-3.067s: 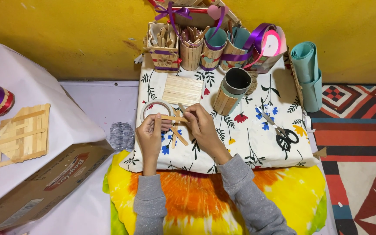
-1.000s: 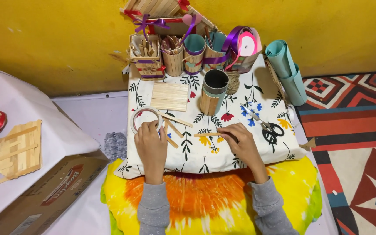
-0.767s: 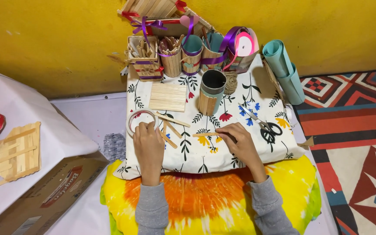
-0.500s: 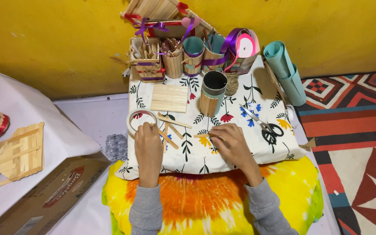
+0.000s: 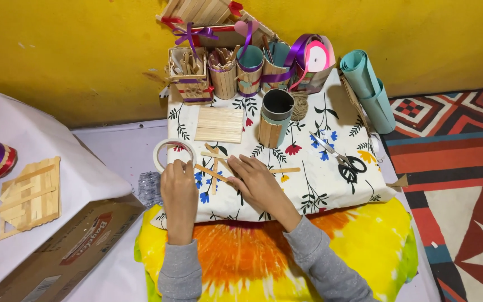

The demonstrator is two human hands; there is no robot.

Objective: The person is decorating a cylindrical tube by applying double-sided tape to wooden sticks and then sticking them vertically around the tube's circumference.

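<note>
My left hand (image 5: 179, 189) lies on the floral cloth (image 5: 331, 184), its fingertips against a white tape roll (image 5: 163, 152). My right hand (image 5: 258, 184) is just to its right, fingers on a loose wooden craft stick (image 5: 211, 173) that runs between the two hands. More loose sticks (image 5: 214, 155) lie just beyond the fingers, and one (image 5: 284, 170) lies to the right. Whether my left hand grips anything is hidden by its curled fingers.
A flat stick panel (image 5: 219, 124), a stick-clad can (image 5: 275, 116), scissors (image 5: 346, 161) and teal paper rolls (image 5: 369, 89) are on the cloth. Stick holders (image 5: 227, 72) and ribbon spools (image 5: 313, 59) line the yellow wall. A cardboard box (image 5: 57, 257) and a stick piece (image 5: 29, 196) are at left.
My right hand has moved left across the cloth from near the scissors to the sticks beside my left hand. My left hand has stayed by the tape roll.
</note>
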